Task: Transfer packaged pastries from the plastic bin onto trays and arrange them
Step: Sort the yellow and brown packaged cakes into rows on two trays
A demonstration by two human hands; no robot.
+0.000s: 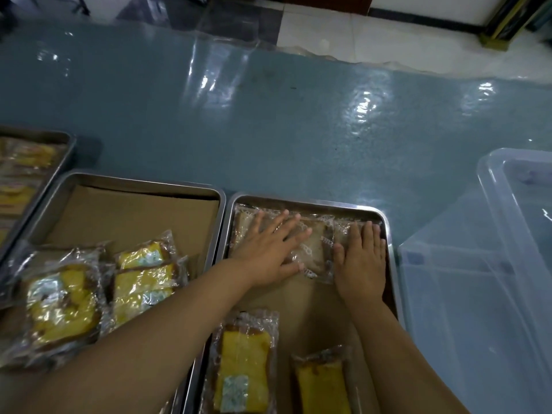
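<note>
Both hands lie flat on a row of pale pastries point(313, 249) in clear wrappers at the far end of the tray point(298, 201), right of centre in the frame. The left hand point(268, 252) covers the left and middle packets, with its fingers straight and spread wide. The right hand point(363, 261) presses the packet at the right end, with its fingers straight and close together. Neither hand holds anything; they only bear down on the wrappers.

The row runs left to right along the tray's far rim, directly beneath the fingers, so any squaring-up looks like a sideways or forward slide rather than a lift. Below the hands is a stretch of bare cardboard liner point(310, 297), then two yellow cake packets point(242, 360) at the lower edge, their long axes pointing up the frame.

The plastic bin point(490, 186) stands on the teal surface point(268, 115) just right of the tray. It is nearer the right hand, which seems the likelier one for the next fetch. I cannot tell what the bin contains. A neighbouring tray point(221, 204) on the left carries a loose heap of yellow packets.
</note>
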